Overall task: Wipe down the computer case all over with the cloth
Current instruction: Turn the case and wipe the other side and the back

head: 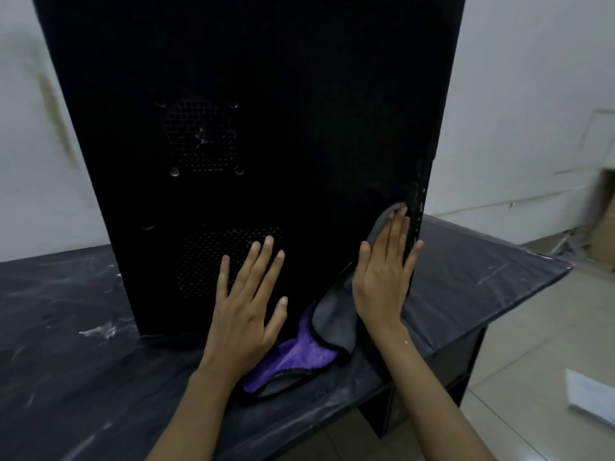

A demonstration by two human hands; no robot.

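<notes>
You are facing a white wall [532, 78] at upper right, a black-covered table [66, 344] below, pale floor tiles [539, 337] lower right.

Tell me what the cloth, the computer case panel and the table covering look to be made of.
Cloth: soft, microfibre-like fabric, purple plush on one face, grey on the other, with a dark bound edge; it drapes limply. Computer case: matte black, probably painted sheet metal, judging by its punched vent holes. Table covering: thin dark plastic sheet, glossy, wrinkled, with pale creases.
</notes>
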